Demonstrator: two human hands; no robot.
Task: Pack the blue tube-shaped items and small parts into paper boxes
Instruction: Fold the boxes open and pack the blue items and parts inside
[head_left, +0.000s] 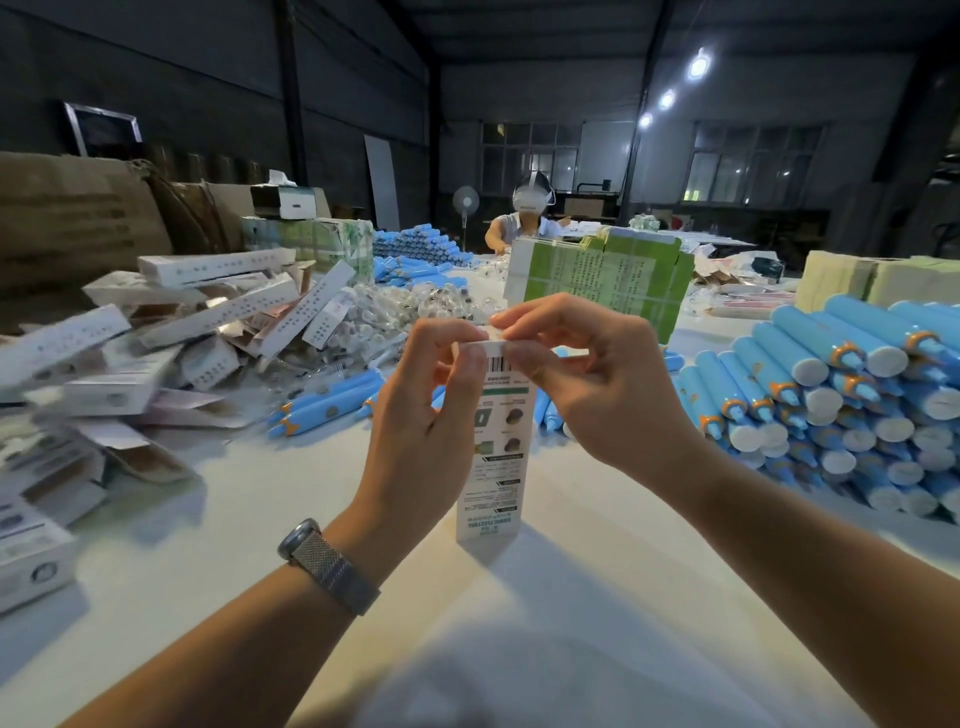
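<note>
Left hand (434, 395) and right hand (587, 374) both pinch the top flap of one upright paper box (496, 457) on the bench (571, 597), seemingly closing it; stacked blue tubes (831, 395) remain unpacked.

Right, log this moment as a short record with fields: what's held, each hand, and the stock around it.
held item: paper box, standing upright on the white table
left hand: pinches the box's top end
right hand: pinches the top flap
blue tubes: stacked at right
loose tubes: lying behind the box
finished boxes: piled at left
small clear parts: heaped mid-table
flat box blanks: green bundle behind the hands
</note>
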